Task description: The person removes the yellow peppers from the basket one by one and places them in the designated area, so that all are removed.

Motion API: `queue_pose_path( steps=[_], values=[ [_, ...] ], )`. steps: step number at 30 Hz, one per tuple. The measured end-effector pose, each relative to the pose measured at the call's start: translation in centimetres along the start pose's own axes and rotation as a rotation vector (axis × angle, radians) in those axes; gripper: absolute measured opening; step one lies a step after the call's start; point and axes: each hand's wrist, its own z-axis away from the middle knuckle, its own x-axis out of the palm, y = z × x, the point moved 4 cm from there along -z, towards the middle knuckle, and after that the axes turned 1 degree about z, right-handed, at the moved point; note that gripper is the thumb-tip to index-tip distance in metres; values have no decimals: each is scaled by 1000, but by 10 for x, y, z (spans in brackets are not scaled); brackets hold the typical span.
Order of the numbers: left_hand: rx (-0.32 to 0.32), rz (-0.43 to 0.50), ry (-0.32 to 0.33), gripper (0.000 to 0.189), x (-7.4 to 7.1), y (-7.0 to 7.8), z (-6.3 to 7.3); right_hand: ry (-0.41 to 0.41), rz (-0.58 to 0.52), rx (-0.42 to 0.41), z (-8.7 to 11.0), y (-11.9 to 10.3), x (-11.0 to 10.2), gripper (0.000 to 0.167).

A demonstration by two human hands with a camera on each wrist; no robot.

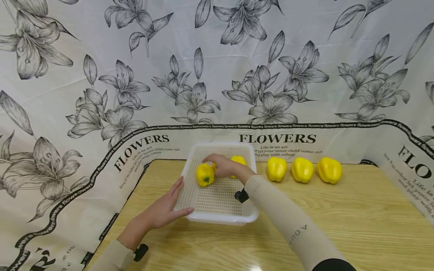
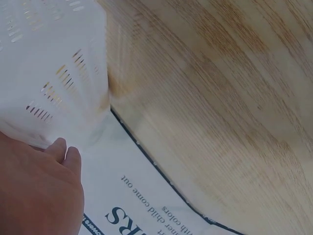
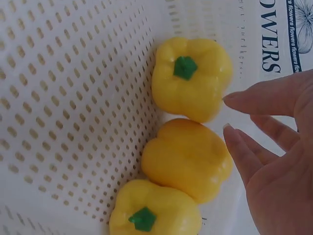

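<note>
The right hand (image 1: pixel 222 165) has thumb and fingers apart and grips nothing; whether it touches anything, I cannot tell. Just beside it, three peppers (image 1: pixel 205 174) lie in the basket (image 1: pixel 218 217), two partly hidden by this hand. To its left, the left hand (image 1: pixel 164 209), rather straight, touches the basket's rim. To its right, three other peppers (image 1: pixel 302 170) stand on the table (image 1: pixel 339 222).

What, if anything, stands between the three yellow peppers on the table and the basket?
The raised right rim of the basket stands between its inside and the row of peppers; nearer the camera, the right sleeve also crosses that rim. Nothing else visible.
</note>
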Motion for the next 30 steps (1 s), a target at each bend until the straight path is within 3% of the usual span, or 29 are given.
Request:
queue_pose_path(
  steps=[15, 21, 30],
  values=[
    [5, -12, 8, 107, -3, 0, 3, -85, 137, 43, -12, -5, 33, 73],
    [-14, 2, -8, 107, -1, 3, 3, -91, 207, 76, -10, -4, 37, 76],
    [-13, -8, 3, 108, -2, 4, 0, -77, 303, 51, -8, -8, 34, 71]
  ],
)
